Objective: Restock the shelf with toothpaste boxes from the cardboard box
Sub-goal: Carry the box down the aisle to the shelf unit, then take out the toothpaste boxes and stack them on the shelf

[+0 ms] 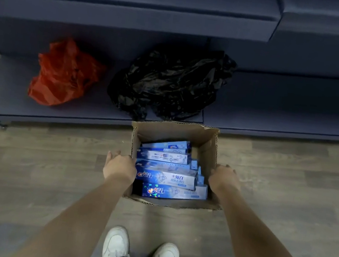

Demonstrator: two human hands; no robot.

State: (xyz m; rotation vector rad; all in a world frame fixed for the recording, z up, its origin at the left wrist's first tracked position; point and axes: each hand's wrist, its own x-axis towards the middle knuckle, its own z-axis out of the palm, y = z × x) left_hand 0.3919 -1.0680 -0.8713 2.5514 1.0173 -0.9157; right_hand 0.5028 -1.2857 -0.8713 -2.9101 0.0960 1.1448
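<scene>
While the person stands over it, the cardboard box (175,133) sits on the wooden floor (24,172), touching the dark blue shelf (77,113). Both hands grip its side walls: left hand (119,167), right hand (223,179). Blue toothpaste boxes (167,178) lie stacked inside. A red bag (64,74) and a black bag (171,82) rest on the shelf.

Blue and white toothpaste boxes (167,176), brown cardboard box (172,132), red bag (61,73), black bag (171,82), white shoes (116,246), dark blue shelf (278,105).
</scene>
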